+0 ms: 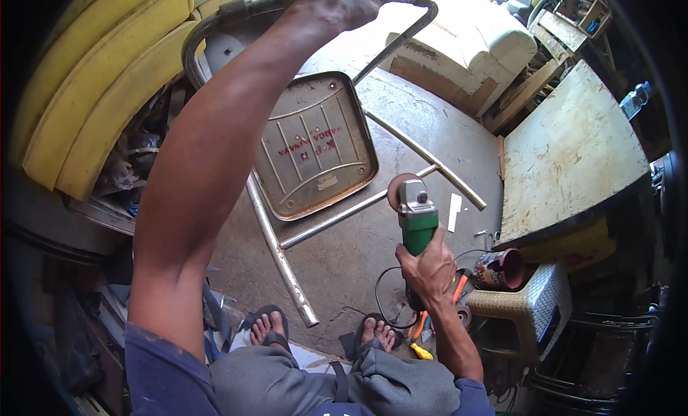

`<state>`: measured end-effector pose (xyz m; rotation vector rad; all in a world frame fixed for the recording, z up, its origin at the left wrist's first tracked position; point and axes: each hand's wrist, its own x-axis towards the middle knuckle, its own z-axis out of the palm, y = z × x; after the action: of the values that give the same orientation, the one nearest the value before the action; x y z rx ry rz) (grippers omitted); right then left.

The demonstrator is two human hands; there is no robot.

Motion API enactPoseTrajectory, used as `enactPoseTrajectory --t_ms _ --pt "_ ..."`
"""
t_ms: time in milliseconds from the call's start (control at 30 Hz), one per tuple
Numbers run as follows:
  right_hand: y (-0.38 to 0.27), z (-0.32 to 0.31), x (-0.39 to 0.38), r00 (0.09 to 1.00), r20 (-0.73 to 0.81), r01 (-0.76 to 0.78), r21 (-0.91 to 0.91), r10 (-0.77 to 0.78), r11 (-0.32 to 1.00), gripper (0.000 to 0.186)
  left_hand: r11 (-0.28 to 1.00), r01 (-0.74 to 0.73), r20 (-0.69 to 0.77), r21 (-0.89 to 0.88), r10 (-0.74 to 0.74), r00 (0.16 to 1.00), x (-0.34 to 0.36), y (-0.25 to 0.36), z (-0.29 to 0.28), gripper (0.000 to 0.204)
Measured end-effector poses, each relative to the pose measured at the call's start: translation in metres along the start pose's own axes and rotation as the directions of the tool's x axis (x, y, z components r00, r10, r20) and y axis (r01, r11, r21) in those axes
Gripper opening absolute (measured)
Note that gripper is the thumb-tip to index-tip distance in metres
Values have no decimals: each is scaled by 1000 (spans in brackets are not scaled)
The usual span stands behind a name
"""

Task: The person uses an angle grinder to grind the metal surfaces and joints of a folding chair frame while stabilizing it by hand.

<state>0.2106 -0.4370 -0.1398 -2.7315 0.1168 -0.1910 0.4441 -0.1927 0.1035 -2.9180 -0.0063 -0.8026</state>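
Observation:
My left hand (330, 6) grips the top bar of a metal chair frame (288, 273), holding it at an angle with its bare tubular legs toward me. The chair's rusty metal seat panel (319, 140), with red lettering on it, faces me. In my right hand (426, 269) is a green and silver angle grinder (419, 224), its disc (398, 190) raised beside the right lower tubes of the frame, apparently not touching them. A black cable (383, 301) loops down from the grinder. My left forearm covers part of the frame.
Yellow foam pads (100, 93) fill the left. A white sofa (466, 50), a leaning board (559, 151) and a plastic bottle (634, 99) are at right. Nearer are a paint can (502, 269), a woven-pattern stool (534, 301), orange-handled tools (459, 290) and a yellow-handled tool (423, 351) by my sandalled feet.

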Motion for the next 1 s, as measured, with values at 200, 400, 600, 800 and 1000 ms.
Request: enactPoseTrajectory --t_ms 200,400,600,800,1000 --pt "-69 -15 -34 888 347 300 62 -302 952 86 1000 12 139 -29 -8 990 1 -5 -19 73" --pt "-73 -29 -20 904 383 223 -49 -188 973 83 998 11 68 -63 -7 998 -8 -17 -20 67" --pt "-69 -61 20 934 357 64 -240 27 969 69 995 24 49 -97 -19 999 4 -12 4 49" --pt "-132 -46 -20 715 638 409 -52 -284 911 84 994 -20 -39 -109 15 999 6 -13 3 43" --pt "-122 -75 30 778 627 220 -348 52 911 77 990 -78 -102 -117 66 993 4 -15 15 35"
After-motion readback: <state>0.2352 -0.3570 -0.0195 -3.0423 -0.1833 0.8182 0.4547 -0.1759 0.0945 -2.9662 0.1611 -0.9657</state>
